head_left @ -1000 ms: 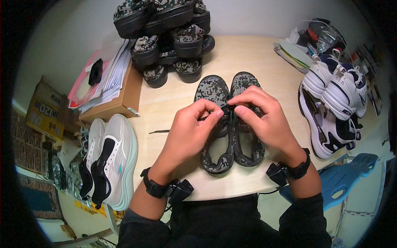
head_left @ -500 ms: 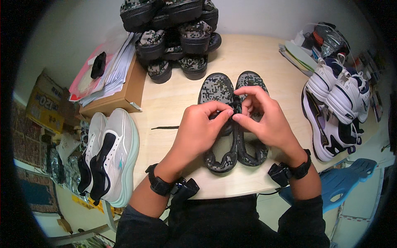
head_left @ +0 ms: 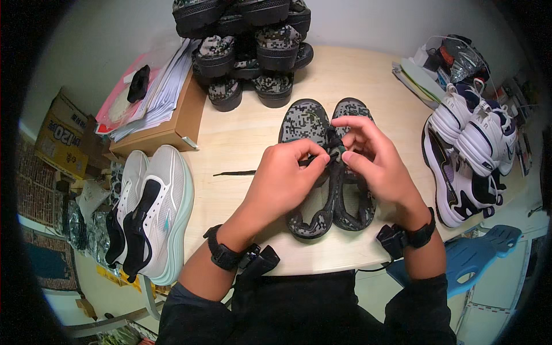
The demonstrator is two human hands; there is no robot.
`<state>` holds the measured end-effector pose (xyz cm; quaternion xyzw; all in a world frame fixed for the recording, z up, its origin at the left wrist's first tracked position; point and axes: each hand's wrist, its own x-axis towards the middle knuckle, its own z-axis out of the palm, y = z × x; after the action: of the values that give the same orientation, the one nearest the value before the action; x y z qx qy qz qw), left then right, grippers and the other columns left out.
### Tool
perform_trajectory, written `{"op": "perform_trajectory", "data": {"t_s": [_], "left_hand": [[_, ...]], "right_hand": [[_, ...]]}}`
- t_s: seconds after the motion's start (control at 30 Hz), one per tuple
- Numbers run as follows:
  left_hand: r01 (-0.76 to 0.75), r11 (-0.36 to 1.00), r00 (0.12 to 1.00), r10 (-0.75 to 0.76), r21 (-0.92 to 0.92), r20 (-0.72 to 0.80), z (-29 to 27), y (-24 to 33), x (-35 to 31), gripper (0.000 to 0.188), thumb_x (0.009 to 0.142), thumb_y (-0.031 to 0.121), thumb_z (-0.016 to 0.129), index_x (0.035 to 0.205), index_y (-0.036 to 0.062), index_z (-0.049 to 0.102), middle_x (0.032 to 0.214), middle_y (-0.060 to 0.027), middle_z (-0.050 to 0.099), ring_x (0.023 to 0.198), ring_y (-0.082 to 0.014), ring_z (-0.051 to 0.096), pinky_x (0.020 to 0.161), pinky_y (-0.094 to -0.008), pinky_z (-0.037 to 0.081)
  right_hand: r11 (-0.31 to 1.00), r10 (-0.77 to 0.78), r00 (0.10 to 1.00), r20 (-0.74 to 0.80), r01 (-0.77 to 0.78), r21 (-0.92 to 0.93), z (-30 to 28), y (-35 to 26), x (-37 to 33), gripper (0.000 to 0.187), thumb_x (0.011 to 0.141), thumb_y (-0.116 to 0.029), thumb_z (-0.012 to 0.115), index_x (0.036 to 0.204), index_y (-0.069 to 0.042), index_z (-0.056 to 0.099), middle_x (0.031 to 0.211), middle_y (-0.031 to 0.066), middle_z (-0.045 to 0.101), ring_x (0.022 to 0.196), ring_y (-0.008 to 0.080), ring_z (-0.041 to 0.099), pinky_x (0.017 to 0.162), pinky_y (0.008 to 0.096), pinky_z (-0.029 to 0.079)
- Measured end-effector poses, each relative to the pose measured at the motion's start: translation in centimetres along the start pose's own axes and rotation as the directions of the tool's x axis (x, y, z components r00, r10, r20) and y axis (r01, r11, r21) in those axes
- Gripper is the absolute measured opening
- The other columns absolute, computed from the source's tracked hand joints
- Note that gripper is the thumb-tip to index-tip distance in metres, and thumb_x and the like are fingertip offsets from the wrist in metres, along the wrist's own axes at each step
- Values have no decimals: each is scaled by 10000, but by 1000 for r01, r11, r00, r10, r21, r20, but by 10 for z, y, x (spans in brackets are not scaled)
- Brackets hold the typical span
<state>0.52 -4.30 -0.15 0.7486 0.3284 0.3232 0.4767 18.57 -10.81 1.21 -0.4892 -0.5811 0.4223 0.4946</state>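
Note:
In the middle of the table a pair of grey-and-black pixel-camouflage shoes stands side by side, toes pointing away: a left shoe (head_left: 305, 121) and a right shoe (head_left: 353, 108). My left hand (head_left: 282, 178) pinches a black shoelace (head_left: 237, 173) between thumb and forefinger over the inner sides of the shoes, and the lace's loose end trails out to the left. From the other side my right hand (head_left: 379, 164) has its thumb and bent fingers closed on the lace by the eyelets, its forefinger arched above. The fingers partly hide the knot or crossing there.
More camouflage shoes (head_left: 276, 49) are stacked at the back. On the left are grey-white sneakers (head_left: 167, 201) and a cardboard box (head_left: 178, 123) under papers. White sneakers (head_left: 460, 190) are piled on the right, and a blue chair (head_left: 471, 259) stands below the table edge.
My fingertips have drawn slightly apart, with more lace showing between them. My right thumb has shifted a little right. The whole view has shifted slightly.

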Motion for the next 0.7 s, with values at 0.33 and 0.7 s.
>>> {"op": "perform_trajectory", "data": {"t_s": [0.33,0.7], "left_hand": [[90,995,994,-93,46,63,-2,2,1,143,879,106,648,911,-33,654,798,-27,658,742,-66,573,694,-236,476],[-16,992,998,24,129,-55,3,-3,5,151,837,135,654,847,-14,633,619,-152,605,501,-200,562,508,-326,439]], "right_hand": [[998,-59,998,26,59,-11,0,7,2,411,868,-6,581,1265,-25,478,843,-9,466,751,59,451,683,206,391],[992,-102,995,13,103,-76,4,6,2,430,851,16,595,1264,-22,484,833,-2,465,735,68,457,669,215,410]]}}
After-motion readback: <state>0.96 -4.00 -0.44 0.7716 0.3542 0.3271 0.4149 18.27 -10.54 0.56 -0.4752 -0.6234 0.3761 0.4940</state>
